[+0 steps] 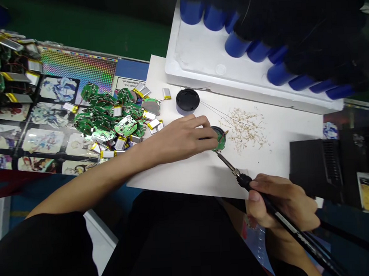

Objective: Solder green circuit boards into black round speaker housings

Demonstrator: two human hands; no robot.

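- Two hands I operate: left hand (178, 140) pinching a round green circuit board (221, 139).
- Right hand (280, 203) wrapped around a soldering iron (244, 181), its tip aimed toward 11 o'clock, meeting the board's lower edge.

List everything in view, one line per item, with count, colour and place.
Round circuit board: one, green, under the left fingertips.
Soldering iron: one, black and metal, tip at that board.
Circuit boards with pouch batteries: many, green and silver, heaped left.
Round cap: one, black, on the white sheet.
Crumbs: one pile, tan, on the white sheet.
White sheet: one, white, centre.
Foam tray: one, white, top.
Cylinders: at least ten, blue, on the tray.
Illustrated cards: several, multicoloured, far left.
Black box: one, black, right.
Left hand: one, on the board.
Right hand: one, gripping the iron.
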